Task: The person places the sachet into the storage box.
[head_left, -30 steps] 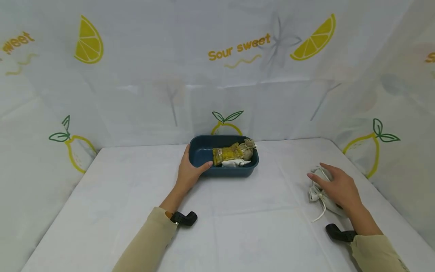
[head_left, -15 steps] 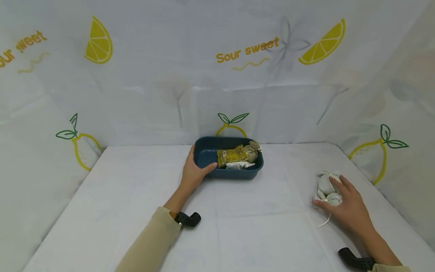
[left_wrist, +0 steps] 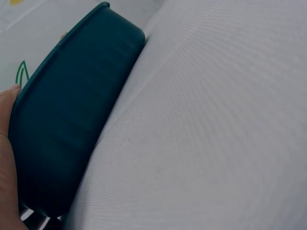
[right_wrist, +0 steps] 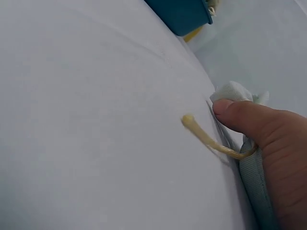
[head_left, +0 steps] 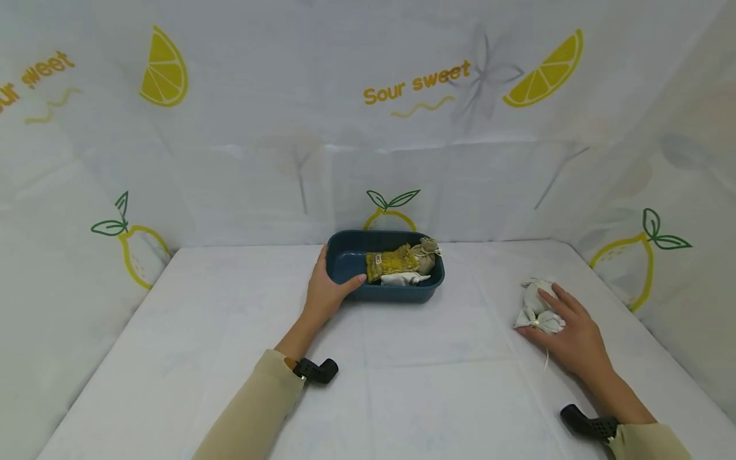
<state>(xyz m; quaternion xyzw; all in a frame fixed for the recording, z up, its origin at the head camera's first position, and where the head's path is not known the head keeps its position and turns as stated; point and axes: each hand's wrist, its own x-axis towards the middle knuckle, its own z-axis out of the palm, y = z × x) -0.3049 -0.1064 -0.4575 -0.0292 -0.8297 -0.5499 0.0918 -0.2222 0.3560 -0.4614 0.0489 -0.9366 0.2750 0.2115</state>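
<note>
Left hand (head_left: 324, 295) is gripping the blue bin (head_left: 397, 294) by its left end, right hand (head_left: 575, 338) is holding a pale drawstring pouch (head_left: 535, 298), well right of the bin, yellow bag (head_left: 391, 262) is lying inside.

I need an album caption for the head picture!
Left hand holds blue bin; right hand grips white drawstring pouch.

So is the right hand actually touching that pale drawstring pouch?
Touching. The head view shows the right hand curled round the pale drawstring pouch, and the right wrist view shows its thumb against the fabric.
</note>
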